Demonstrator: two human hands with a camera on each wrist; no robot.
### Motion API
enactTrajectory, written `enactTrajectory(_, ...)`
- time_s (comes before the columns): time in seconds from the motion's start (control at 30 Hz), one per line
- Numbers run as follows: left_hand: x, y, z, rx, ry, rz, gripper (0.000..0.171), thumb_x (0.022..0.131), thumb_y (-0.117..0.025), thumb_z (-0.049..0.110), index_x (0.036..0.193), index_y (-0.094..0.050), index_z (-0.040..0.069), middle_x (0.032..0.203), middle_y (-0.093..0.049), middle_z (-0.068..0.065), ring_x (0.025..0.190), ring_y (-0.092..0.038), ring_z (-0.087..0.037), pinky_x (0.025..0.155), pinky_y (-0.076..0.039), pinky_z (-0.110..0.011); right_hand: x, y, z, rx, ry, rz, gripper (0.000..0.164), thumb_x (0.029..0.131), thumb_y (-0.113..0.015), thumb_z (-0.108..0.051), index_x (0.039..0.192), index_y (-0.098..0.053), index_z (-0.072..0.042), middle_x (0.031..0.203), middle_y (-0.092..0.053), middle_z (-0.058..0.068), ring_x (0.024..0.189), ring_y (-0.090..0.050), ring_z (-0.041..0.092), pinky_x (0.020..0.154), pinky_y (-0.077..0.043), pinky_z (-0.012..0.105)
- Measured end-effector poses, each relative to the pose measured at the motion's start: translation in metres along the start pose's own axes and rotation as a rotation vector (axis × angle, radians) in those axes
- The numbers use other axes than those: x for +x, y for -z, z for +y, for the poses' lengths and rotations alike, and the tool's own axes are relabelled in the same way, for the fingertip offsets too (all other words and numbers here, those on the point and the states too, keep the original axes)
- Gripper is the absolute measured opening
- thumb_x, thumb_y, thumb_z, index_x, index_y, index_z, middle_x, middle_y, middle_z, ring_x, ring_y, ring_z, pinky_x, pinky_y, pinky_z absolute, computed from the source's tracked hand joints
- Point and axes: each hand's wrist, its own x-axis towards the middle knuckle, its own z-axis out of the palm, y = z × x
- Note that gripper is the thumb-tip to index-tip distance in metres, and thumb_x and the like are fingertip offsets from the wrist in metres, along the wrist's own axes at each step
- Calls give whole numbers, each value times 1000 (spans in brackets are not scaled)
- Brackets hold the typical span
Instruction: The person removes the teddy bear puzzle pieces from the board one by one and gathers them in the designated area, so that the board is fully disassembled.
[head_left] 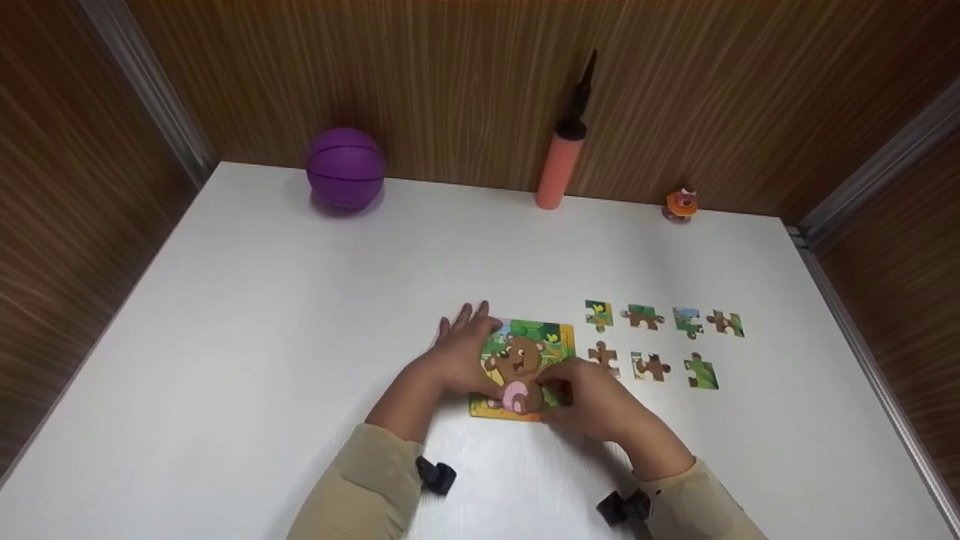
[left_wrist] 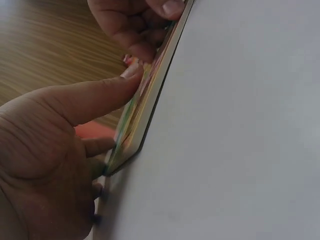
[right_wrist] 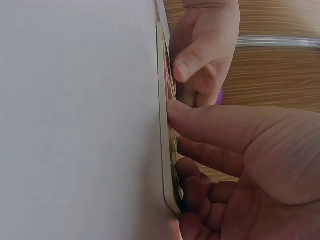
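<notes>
A bear picture puzzle [head_left: 517, 349] in a yellow-edged board lies flat on the white table. My left hand [head_left: 461, 360] rests along its left side, fingers spread past the upper left corner; in the left wrist view the thumb [left_wrist: 107, 95] lies straight on the picture. The right hand [head_left: 596, 397] is over the lower right part with curled fingers, pinching a puzzle piece against the board, mostly hidden by the hand. In the right wrist view its thumb [right_wrist: 205, 120] touches the picture near the board's edge.
Several loose puzzle pieces [head_left: 643, 316] lie in two rows right of the board. Along the back wall stand a purple ball [head_left: 345, 169], a coral hand pump [head_left: 561, 169] with a black nozzle and a small orange and red figurine [head_left: 682, 204]. Wood-grain panels enclose the table.
</notes>
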Motion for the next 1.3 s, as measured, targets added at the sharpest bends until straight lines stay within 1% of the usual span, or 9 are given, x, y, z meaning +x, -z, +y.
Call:
enactTrajectory(0.07,-1,4,-2,-10,-4,-16,104,69,-100,23,156,-45,10,177,-11,-15,163,1,-34,129,5,-54,0,0,0,7,-12,3,30,83,-92,-9,109,-78,-9,90,-62,-2,80,-55,15,70,-49,34)
enactTrajectory(0.13,-1,6,-3,-16,-9,-26,104,68,-101,21,155,-46,9,176,-12,-16,163,0,-34,129,4,-54,0,0,-1,11,-24,7,30,83,-91,-8,109,-78,-9,91,-62,-2,82,-55,15,72,-50,35)
enactTrajectory(0.43,-1,6,-1,5,-12,-31,109,66,-103,22,157,-45,8,176,-11,-16,163,0,-34,129,4,-54,-1,-1,-5,24,-76,33,29,81,-91,-5,106,-76,-9,89,-62,-2,80,-56,16,70,-51,35)
enactTrajectory(0.67,-1,5,-1,11,-17,-28,107,66,-103,21,156,-45,9,176,-12,-17,163,-1,-35,129,4,-54,-2,-3,-5,13,-52,29,28,82,-86,0,106,-73,-8,84,-62,-3,75,-57,15,65,-51,35)
enactTrajectory(0.87,-1,6,-2,7,-14,-28,107,67,-102,20,156,-45,9,176,-11,-15,163,0,-33,129,5,-52,0,-4,-7,1,-48,27,25,85,-88,-8,105,-73,-11,84,-62,-4,75,-56,14,65,-51,35)
enactTrajectory(0.97,-2,7,-1,-2,-5,-26,107,67,-102,18,157,-44,9,177,-10,-14,163,1,-32,129,6,-51,0,-3,-7,-15,-33,31,25,84,-87,-7,104,-73,-11,84,-62,-4,74,-56,14,64,-50,35)
enactTrajectory(1.1,-2,7,0,-1,8,-31,107,68,-101,18,158,-43,10,177,-9,-13,163,2,-32,129,7,-51,-1,5,-5,-12,11,49,31,79,-85,0,107,-73,-7,87,-61,-3,75,-55,15,65,-50,34)
enactTrajectory(1.2,-1,6,-1,-4,3,-30,106,68,-101,18,157,-44,8,177,-11,-14,163,1,-32,129,7,-52,-5,17,-1,9,-1,87,35,77,-83,4,110,-73,-6,92,-63,-1,78,-56,17,65,-49,34)
enactTrajectory(1.3,-1,5,-1,-8,-10,-25,105,66,-102,18,155,-46,7,176,-13,-16,163,0,-34,129,6,-54,-10,34,8,46,-12,137,37,79,-79,7,113,-72,-4,100,-65,3,84,-58,20,67,-51,34)
